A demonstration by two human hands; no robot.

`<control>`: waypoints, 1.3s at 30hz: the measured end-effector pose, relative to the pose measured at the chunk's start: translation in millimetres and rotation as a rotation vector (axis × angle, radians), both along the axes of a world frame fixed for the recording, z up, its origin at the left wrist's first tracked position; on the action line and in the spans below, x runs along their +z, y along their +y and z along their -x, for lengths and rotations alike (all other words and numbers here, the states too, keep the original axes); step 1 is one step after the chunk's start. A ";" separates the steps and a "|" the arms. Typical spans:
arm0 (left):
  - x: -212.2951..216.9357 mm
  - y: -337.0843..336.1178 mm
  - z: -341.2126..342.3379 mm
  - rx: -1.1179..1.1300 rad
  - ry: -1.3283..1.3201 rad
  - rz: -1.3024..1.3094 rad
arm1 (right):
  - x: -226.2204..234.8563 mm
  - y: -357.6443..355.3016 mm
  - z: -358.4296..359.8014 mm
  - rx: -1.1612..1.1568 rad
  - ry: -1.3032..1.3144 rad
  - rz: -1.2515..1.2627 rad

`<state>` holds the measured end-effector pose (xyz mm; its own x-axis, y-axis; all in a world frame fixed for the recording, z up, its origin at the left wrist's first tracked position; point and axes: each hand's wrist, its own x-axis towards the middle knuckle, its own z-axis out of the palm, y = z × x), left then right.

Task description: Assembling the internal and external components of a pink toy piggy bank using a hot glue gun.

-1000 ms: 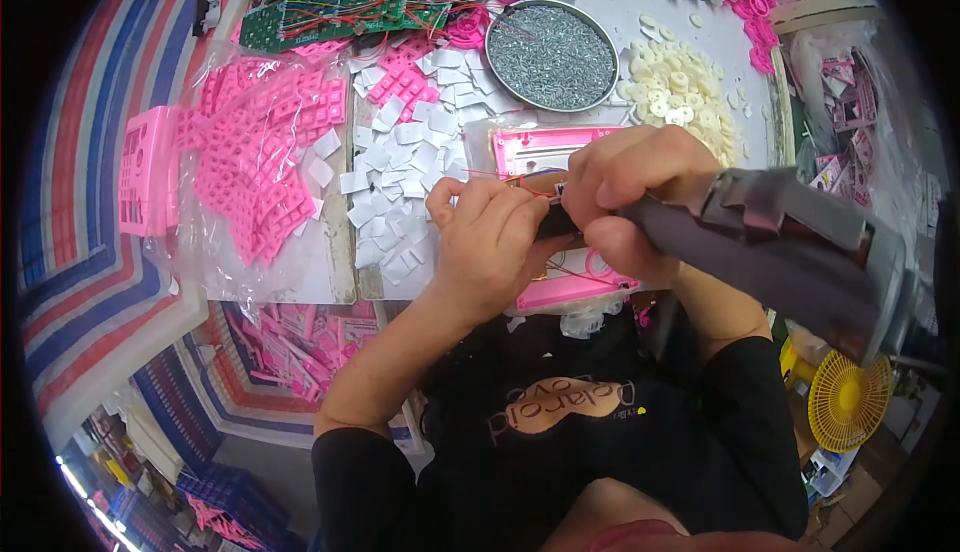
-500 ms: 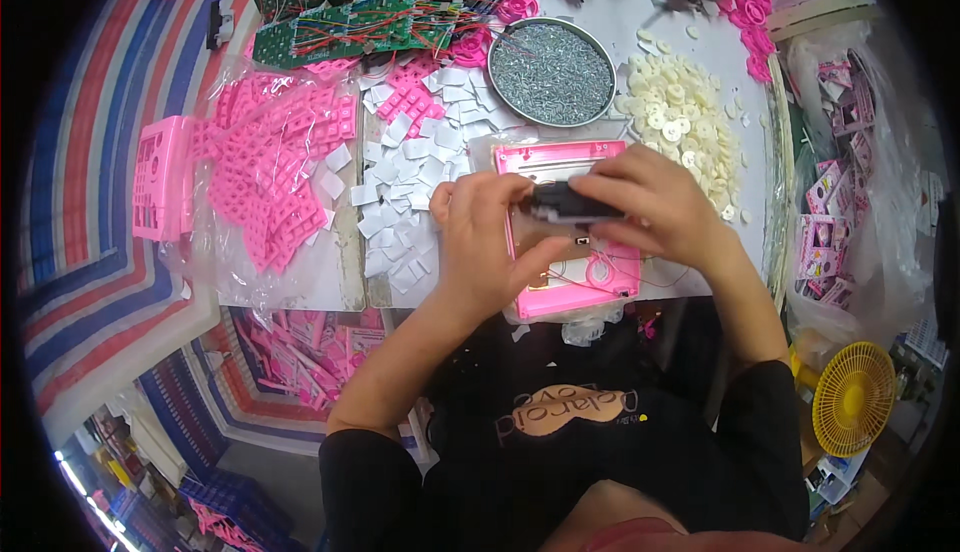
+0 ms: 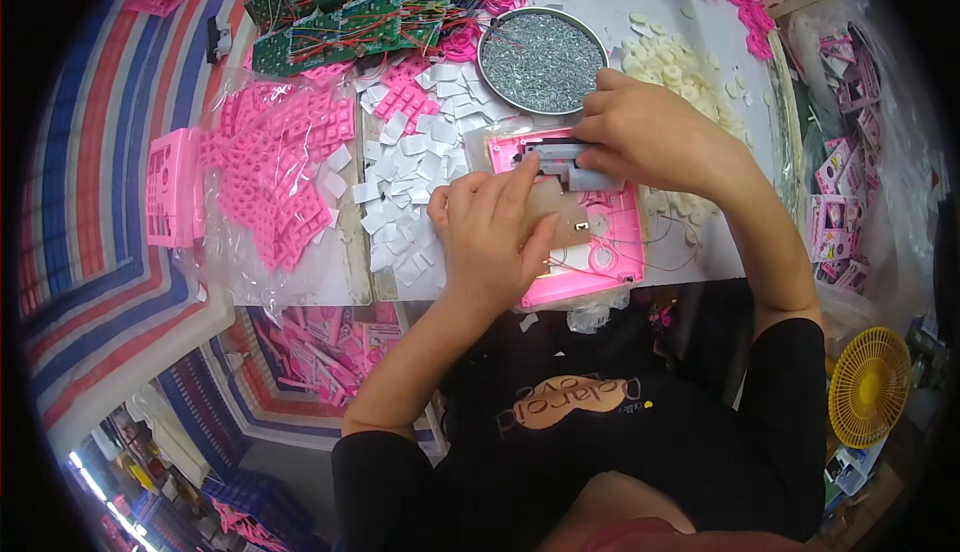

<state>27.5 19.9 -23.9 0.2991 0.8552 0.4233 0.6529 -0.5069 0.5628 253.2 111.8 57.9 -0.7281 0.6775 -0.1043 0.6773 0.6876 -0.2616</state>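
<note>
In front of me lies a shallow pink plastic housing [image 3: 540, 297] with thin wires, a brown board [image 3: 557, 214] and a small round part inside. A grey and black plastic mechanism [image 3: 556, 155] sits across its far end. My right hand [image 3: 650, 132] grips the mechanism's right end from above, fingers bent over it. With fingers spread, my left hand [image 3: 490, 237] rests over the housing's left side; its index fingertip touches the mechanism's left end, and the thumb points over the board. My right fingers hide part of the mechanism.
A round tray of small screws [image 3: 545, 57] stands beyond the housing. White paper squares [image 3: 405, 172] and pink button sheets [image 3: 275, 152] lie left. Cream discs [image 3: 680, 72] are heaped right, green circuit boards [image 3: 350, 27] far left. A yellow fan [image 3: 870, 387] stands lower right.
The mechanism has gone from being held above the housing to lying at its far end. My right hand has moved away from me and turned; my left index finger has straightened onto the mechanism.
</note>
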 end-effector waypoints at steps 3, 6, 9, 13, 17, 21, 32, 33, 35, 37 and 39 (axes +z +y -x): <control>-0.7 -0.2 -1.4 0.010 0.010 -0.016 | 5.1 -6.7 11.0 -0.169 0.020 -0.079; -0.7 -0.6 -2.9 0.016 0.022 -0.032 | -21.8 -5.4 5.7 -0.067 0.307 -0.184; -2.3 -1.1 -1.8 0.013 0.031 -0.030 | -21.7 -19.5 -3.1 -0.002 0.328 -0.181; -0.2 -1.6 -2.0 0.007 0.053 -0.045 | -14.6 -16.3 -5.1 0.050 0.215 -0.158; 0.9 -2.0 -1.4 0.010 0.063 -0.018 | -5.7 -19.0 5.4 0.054 0.029 -0.157; 13.2 -0.8 -3.7 0.036 0.146 0.056 | -25.1 -10.6 -0.1 0.045 0.222 -0.164; 36.5 127.3 -17.9 -0.158 0.054 -0.057 | 9.4 27.9 -49.9 -0.275 1.476 0.583; 30.5 142.6 -25.2 -0.181 0.220 -0.070 | 25.3 32.4 -29.4 -0.239 1.585 0.683; 15.6 163.8 -38.1 -0.236 0.543 -0.097 | 51.2 48.9 -10.7 -0.097 1.509 0.853; 10.5 169.0 -46.7 -0.240 0.519 -0.133 | 56.7 56.5 -7.5 0.067 1.532 0.805; 6.1 170.6 -48.7 -0.235 0.507 -0.163 | 63.9 56.8 -2.4 0.015 1.534 0.732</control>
